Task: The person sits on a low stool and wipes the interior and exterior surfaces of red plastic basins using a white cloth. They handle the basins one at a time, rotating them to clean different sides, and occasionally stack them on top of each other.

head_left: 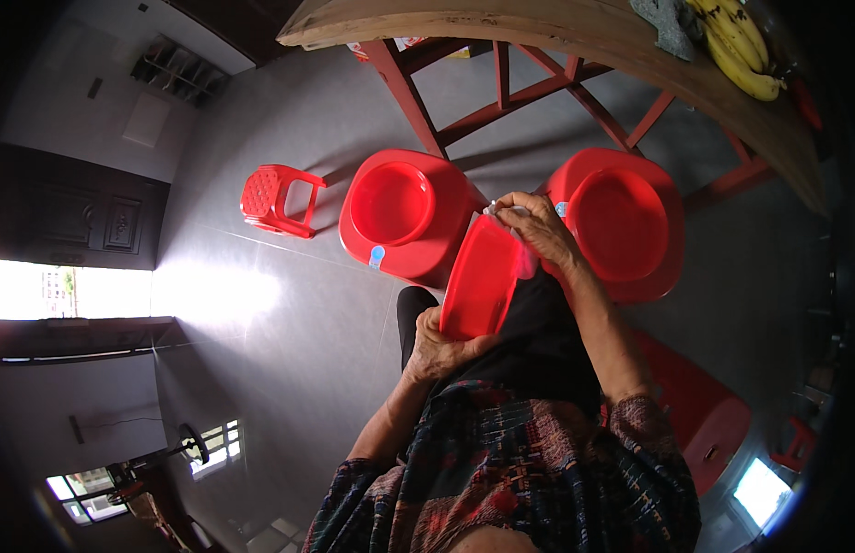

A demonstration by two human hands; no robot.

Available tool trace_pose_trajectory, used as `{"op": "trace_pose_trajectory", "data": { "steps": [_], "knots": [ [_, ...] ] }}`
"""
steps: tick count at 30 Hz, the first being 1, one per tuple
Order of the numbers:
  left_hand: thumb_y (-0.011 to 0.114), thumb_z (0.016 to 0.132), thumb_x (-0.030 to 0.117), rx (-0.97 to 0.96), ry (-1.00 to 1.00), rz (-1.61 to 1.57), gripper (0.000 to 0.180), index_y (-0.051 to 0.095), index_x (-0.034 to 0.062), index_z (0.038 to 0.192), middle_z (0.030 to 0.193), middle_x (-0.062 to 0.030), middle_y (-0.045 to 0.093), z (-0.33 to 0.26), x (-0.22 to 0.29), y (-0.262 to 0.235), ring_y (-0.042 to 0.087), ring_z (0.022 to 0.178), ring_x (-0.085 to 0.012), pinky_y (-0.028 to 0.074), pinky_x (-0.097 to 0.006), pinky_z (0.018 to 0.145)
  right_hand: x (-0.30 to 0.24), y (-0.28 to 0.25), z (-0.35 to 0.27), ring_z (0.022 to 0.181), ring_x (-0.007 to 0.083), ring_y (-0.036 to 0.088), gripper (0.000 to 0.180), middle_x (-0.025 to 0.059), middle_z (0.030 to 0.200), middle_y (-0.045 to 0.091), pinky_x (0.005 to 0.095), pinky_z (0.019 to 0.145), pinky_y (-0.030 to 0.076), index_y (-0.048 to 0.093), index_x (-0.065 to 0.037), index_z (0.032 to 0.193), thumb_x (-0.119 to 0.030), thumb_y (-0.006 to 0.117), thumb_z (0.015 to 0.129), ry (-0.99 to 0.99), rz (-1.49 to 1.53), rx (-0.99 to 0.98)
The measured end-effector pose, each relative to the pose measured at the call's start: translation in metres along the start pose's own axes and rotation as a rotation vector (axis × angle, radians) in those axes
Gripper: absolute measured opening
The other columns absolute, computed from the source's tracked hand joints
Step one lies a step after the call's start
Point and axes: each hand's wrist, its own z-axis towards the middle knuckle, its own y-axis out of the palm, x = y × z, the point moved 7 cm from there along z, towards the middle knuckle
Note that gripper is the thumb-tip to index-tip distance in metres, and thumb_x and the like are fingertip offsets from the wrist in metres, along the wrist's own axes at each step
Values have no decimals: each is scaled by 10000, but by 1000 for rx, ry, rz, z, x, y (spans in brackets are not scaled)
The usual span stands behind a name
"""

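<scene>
While left hand point(438, 348) fingers grip the glossy red plastic bowl point(478, 278), right hand point(536, 228) fingers pinch its rim.

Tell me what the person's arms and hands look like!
Both hands are bare, with no gloves, rings or watch that I can see. The left hand and right hand come out of loose sleeves that end near the elbows. The cloth is dark, with a busy woven pattern of red, blue and teal.

The round plastic bowl point(481, 281) is red, as are two round plastic basins point(404, 214) point(624, 224) and a perforated plastic stool point(276, 198). The floor point(289, 304) is grey; the bananas point(739, 44) are yellow.
</scene>
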Motion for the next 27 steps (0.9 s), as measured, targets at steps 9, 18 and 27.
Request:
{"op": "trace_pose_trajectory", "data": {
  "steps": [9, 18, 27],
  "knots": [
    [787, 725, 114, 152, 20, -94, 259, 647, 26, 925, 882, 5, 666, 11, -16, -19, 583, 818, -54, 498, -253, 743, -75, 81, -81, 997, 297, 520, 299, 109, 1037, 558, 412, 867, 408, 606, -46, 993, -76, 665, 702, -955, -698, 103],
    [829, 650, 60, 102, -37, -163, 354, 663, 3, 957, 891, -22, 683, 3, 7, -14, 607, 808, -75, 502, -247, 761, -62, 31, -31, 942, 222, 541, 148, 97, 992, 559, 389, 848, 432, 589, -40, 927, -127, 586, 807, -636, -216, 64],
    [803, 690, 137, 238, 36, -825, 707, 435, -13, 1275, 1169, -128, 579, 15, 2, -32, 590, 1050, -276, 504, -410, 901, 7, 20, -37, 1041, 220, 508, 379, 121, 1178, 507, 366, 882, 423, 524, -10, 1200, -274, 491, 930, -241, 97, 269]
  ]
}}
